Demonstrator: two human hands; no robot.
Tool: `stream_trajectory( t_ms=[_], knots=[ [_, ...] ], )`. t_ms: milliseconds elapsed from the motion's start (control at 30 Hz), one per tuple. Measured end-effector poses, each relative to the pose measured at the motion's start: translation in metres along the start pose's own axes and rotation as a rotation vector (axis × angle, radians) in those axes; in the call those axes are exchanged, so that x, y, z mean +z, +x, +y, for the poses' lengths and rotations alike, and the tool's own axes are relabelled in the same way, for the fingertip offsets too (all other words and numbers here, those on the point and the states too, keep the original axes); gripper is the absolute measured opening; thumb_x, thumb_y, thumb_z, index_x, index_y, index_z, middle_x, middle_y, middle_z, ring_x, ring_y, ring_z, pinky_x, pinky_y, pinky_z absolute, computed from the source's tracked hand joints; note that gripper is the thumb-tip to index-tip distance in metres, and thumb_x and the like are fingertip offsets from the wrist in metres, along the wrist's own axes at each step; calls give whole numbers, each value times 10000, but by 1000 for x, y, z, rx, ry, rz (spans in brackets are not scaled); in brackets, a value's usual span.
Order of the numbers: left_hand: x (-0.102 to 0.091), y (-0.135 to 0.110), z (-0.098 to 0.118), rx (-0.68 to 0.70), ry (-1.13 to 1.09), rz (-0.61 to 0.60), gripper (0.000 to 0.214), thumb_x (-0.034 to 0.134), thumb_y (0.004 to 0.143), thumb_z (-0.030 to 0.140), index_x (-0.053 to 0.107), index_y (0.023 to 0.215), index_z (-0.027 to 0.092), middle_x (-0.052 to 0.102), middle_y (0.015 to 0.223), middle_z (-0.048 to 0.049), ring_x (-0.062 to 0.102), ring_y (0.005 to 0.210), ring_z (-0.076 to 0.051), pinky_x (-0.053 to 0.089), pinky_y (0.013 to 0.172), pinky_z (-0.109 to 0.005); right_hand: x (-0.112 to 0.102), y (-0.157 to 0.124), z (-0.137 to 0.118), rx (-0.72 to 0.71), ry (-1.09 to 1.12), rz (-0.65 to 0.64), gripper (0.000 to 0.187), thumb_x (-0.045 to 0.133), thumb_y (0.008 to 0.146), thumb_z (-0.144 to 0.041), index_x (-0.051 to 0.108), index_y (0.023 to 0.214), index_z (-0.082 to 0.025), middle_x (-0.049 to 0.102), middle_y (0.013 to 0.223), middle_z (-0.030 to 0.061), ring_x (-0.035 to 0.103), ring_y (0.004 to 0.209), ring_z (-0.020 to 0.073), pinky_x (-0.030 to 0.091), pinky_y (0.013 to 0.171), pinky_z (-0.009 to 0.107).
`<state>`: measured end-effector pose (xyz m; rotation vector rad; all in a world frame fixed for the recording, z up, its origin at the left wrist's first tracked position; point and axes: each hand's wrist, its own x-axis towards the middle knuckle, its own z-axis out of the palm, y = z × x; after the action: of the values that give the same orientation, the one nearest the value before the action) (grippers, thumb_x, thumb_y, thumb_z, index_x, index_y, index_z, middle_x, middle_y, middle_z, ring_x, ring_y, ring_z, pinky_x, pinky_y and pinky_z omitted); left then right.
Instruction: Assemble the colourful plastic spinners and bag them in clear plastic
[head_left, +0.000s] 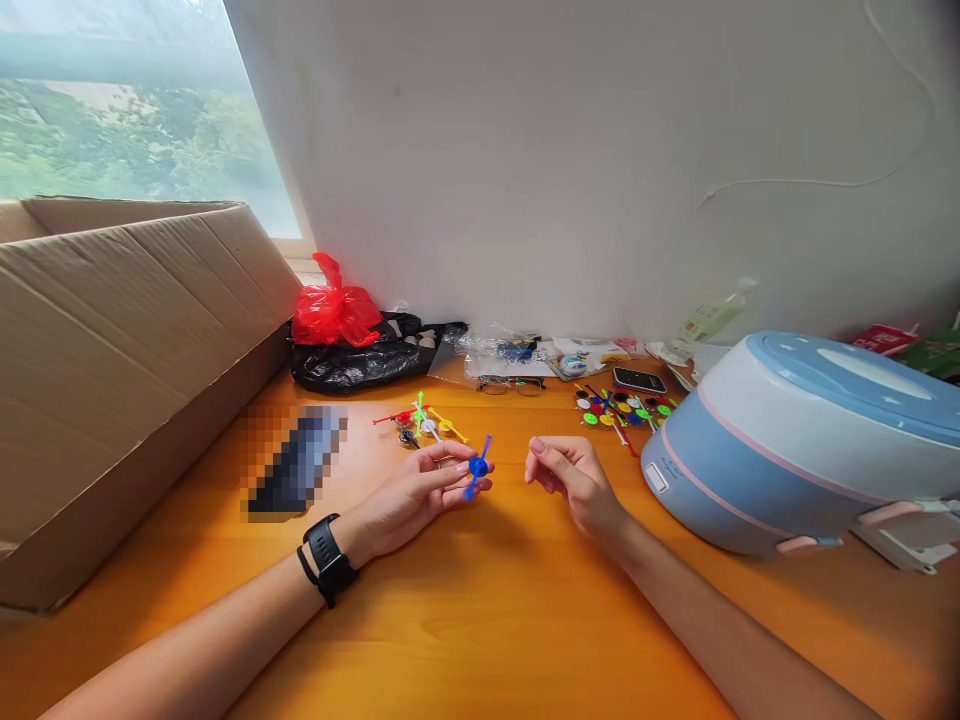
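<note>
My left hand, with a black watch on its wrist, holds a small blue plastic piece between thumb and fingers. This piece has a round middle and two thin arms, one pointing up and one down. To the right of it, apart from it, my right hand hovers with its fingers curled in and the thumb against the index finger; nothing shows in it. Behind my left hand lies a small group of similar pieces in red, green, white, yellow and black. A larger pile of colourful pieces lies beyond my right hand.
A big cardboard box stands on the left, near a pixelated dark object. At the back are a black bag, a red bag, glasses and a black device. A blue-and-white appliance fills the right side.
</note>
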<state>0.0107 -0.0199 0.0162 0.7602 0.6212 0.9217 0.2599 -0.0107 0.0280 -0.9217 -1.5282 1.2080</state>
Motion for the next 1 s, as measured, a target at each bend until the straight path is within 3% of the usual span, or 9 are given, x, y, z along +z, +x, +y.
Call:
stream_trajectory(
  t_ms=[167,333,467,600,667,733,833,933,1000],
  knots=[
    [13,-5,2,51,210,-6,282,908,856,316,749,1016,145,765,1055,-84,732,987,-201,571,943,-322,10,-1,4,60,-51,-119,372,766,941,-540,670,875,-187,578,706,-26,504,619,119,388,597,263],
    [20,-7,1,221,509,2,314,850,893,447,770,998,162,768,1046,-93,720,994,-241,576,913,-347,18,-3,12,105,-106,-217,353,815,922,-466,609,1041,-206,643,772,-31,584,661,124,454,632,244],
    [19,-9,-5,365,701,38,289,769,949,449,769,1033,172,778,1068,-124,721,968,-255,572,867,-355,18,-4,16,160,-62,-272,335,819,918,-439,625,1053,-201,687,781,-19,614,627,121,489,629,248],
    [17,-13,-5,428,969,41,172,686,994,347,754,1030,193,765,924,-92,679,789,-210,513,715,-304,18,-2,20,176,-62,-224,318,837,889,-430,673,1002,-182,695,771,-6,636,653,132,493,646,252],
    [13,-13,0,513,1116,68,119,670,993,300,750,991,211,747,880,-78,645,770,-214,496,727,-321,17,-1,23,185,-80,-198,290,829,890,-420,689,960,-176,685,727,-11,630,634,130,482,637,248],
    [6,-11,6,645,1251,141,88,667,984,264,749,979,233,754,959,-90,648,921,-265,503,883,-388,17,1,26,207,-88,-170,276,829,881,-408,696,934,-172,677,696,-14,615,600,125,470,611,244],
    [-10,-3,15,770,1432,346,153,691,964,283,752,1103,269,717,1274,-116,545,1280,-359,374,1158,-524,15,4,30,246,-76,-125,300,853,842,-414,709,925,-164,663,659,-18,573,545,114,426,535,233],
    [-30,7,18,723,1579,536,394,689,978,405,687,1348,269,521,1586,-154,360,1494,-424,280,1228,-607,14,6,31,279,-38,-106,349,876,808,-441,717,930,-154,656,631,-23,517,485,96,373,470,223],
    [-40,13,17,627,1617,558,537,650,1002,476,609,1475,226,469,1622,-201,341,1516,-444,300,1211,-629,14,7,31,299,-8,-84,383,892,781,-456,711,920,-149,674,639,-15,494,462,84,352,446,215]
  ],
)
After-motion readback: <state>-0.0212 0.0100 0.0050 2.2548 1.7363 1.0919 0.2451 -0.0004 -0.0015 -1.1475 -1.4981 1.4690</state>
